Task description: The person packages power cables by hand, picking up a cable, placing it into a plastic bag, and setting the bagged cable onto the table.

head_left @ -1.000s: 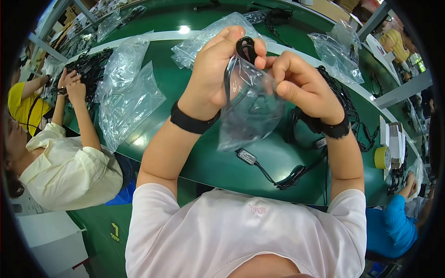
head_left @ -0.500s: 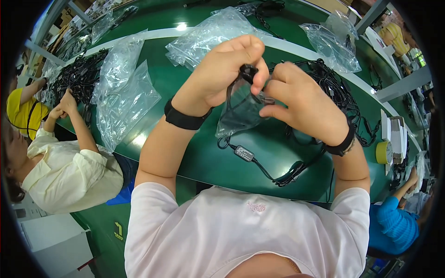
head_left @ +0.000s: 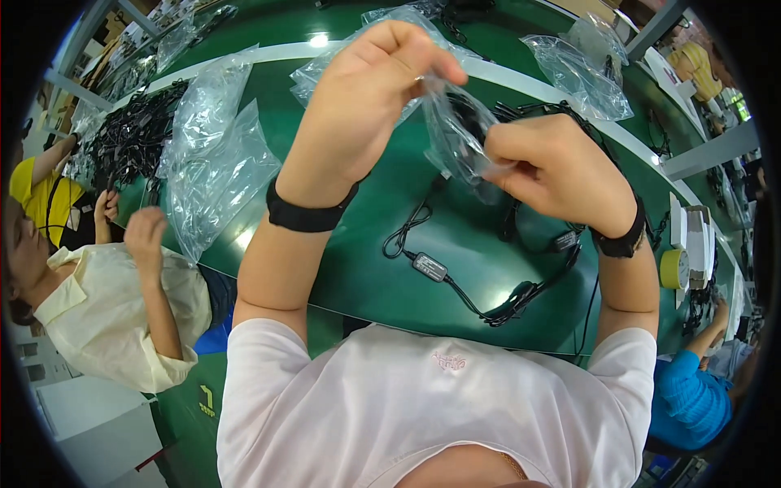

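Over the bench, my left hand (head_left: 370,93) is closed with its fingertips pinching the upper edge of a small clear plastic bag (head_left: 447,130). My right hand (head_left: 561,167) is curled closed on the bag's other side, so it stretches between both hands. Something black shows through the bag; whether it is inside or behind, I cannot tell. Below the hands lies a black cable with an inline box (head_left: 429,267), its connector end (head_left: 440,179) beneath the bag and a bundled coil (head_left: 512,302) to the right.
Large clear bags lie at the left (head_left: 220,154) and at the far right (head_left: 578,77). A heap of black cables (head_left: 134,130) is by a co-worker in a pale shirt (head_left: 122,313). A yellow tape roll (head_left: 674,268) stands beside a white box (head_left: 698,236) on the right.
My left hand has moved up and left, and my right hand to the right. The bag has risen between them. The black connector is out of my left hand. The pale-shirted co-worker's hands have parted.
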Available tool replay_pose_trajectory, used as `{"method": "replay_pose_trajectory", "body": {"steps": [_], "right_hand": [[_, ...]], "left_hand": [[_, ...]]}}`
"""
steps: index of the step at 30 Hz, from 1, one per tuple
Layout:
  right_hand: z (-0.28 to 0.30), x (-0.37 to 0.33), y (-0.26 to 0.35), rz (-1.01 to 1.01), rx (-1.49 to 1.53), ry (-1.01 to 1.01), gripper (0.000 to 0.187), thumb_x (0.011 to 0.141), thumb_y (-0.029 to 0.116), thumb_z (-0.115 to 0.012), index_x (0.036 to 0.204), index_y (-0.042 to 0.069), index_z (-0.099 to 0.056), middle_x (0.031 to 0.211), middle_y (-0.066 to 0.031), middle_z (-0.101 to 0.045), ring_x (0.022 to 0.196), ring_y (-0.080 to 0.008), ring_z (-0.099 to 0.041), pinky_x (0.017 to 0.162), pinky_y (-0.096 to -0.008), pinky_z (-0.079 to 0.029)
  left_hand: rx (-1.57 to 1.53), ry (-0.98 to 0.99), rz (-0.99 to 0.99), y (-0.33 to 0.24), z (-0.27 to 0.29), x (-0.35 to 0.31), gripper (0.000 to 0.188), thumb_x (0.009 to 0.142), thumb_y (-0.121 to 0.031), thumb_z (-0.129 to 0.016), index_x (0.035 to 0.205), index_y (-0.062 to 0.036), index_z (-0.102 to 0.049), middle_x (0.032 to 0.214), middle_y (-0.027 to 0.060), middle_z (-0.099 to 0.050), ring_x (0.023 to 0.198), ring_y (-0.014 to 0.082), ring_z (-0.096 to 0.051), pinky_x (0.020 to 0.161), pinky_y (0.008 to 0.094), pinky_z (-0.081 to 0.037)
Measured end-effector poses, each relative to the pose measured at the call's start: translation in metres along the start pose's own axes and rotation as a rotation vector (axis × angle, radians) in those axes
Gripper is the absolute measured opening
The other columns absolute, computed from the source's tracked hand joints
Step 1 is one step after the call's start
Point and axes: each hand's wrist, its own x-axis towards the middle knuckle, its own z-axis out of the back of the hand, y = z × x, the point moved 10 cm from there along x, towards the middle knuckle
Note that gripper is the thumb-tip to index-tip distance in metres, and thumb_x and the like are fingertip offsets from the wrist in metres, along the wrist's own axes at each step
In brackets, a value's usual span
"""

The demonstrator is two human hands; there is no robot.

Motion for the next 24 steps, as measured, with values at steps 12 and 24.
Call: {"method": "replay_pose_trajectory", "body": {"steps": [12, 24], "right_hand": [[0.040, 0.009, -0.020, -0.164, 0.006, -0.069, 0.021, 0.070, 0.006, -0.065, 0.068, 0.000, -0.046, 0.061, -0.0040, -0.041, 0.054, -0.0129, -0.042, 0.052, -0.0238, -0.038], [0.009, 0.006, -0.027, -0.214, -0.152, 0.309, 0.022, 0.067, 0.006, -0.067, 0.083, 0.002, -0.052, 0.061, -0.0097, -0.054, 0.057, -0.0265, -0.056, 0.054, -0.0299, -0.044]], "left_hand": [[0.906, -0.034, -0.166, -0.027, -0.018, -0.009, 0.040, 0.080, -0.024, -0.063, 0.114, -0.0068, -0.051, 0.125, 0.0067, -0.043, 0.112, 0.0186, -0.041, 0.085, 0.0278, -0.039], [0.859, 0.129, -0.013, -0.003, -0.029, -0.010, 0.016, 0.072, 0.000, -0.067, 0.079, -0.0025, -0.052, 0.077, -0.0008, -0.053, 0.072, 0.0063, -0.050, 0.065, 0.0200, -0.041]]}}
